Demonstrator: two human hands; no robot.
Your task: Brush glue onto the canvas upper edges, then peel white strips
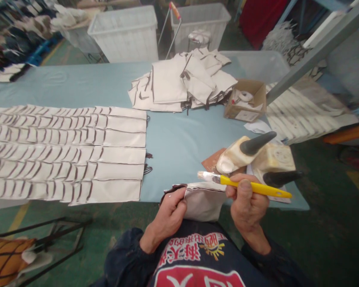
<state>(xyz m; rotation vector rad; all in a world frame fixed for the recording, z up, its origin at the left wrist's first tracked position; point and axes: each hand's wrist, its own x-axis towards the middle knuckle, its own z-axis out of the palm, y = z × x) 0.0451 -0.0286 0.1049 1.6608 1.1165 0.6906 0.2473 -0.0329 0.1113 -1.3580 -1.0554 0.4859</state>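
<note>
My left hand [171, 209] is closed on the top edge of a white fabric piece [204, 203] with dark brown edging, which hangs at the table's front edge. In my right hand [248, 201] is a paintbrush with a yellow handle [260, 188], its white-coated bristles [208, 176] pointing left above the fabric's upper edge. My right fingers are also close to the fabric's right corner; whether they grip it is unclear. Just beyond the brush, a cream-coloured container with a black spout [236, 155] lies on a brown piece [213, 159]. A second such container [275, 159] stands to its right.
Overlapping rows of white fabric pieces [113, 155] cover the table's left part. Further back lie a loose pile of similar pieces [170, 85] and a cardboard box [247, 101] holding a roll. A metal post [311, 52] slants up at the right. White bins [125, 36] stand behind the table.
</note>
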